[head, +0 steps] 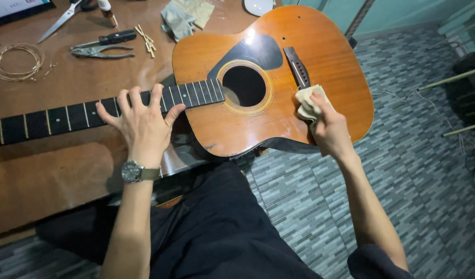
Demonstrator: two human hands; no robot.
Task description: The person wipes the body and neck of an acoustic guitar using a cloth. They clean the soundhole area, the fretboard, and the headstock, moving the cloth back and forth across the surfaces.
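orange-brown wooden acoustic guitar (279,103), unstrung, lies face up, body overhanging the brown wooden table (51,170) at right. left hand (141,124) spread flat on the dark fretboard, steadying it. right hand (328,129) closed around a pale folded cloth (308,101), pressed beside the bridge.

Soft, even indoor light; a bright glare patch on the guitar (279,77) top's upper edge, faint shadows beneath it, focus sharp throughout.

Bare forearms, sleeveless to the elbows. Left hand (143,126): round steel-cased wristwatch (131,171) with dark dial on olive-green fabric strap. Right hand (329,129): no rings, no watch. Dark, loosely creased trousers (216,227) over both legs; dark sleeve edge at right elbow.
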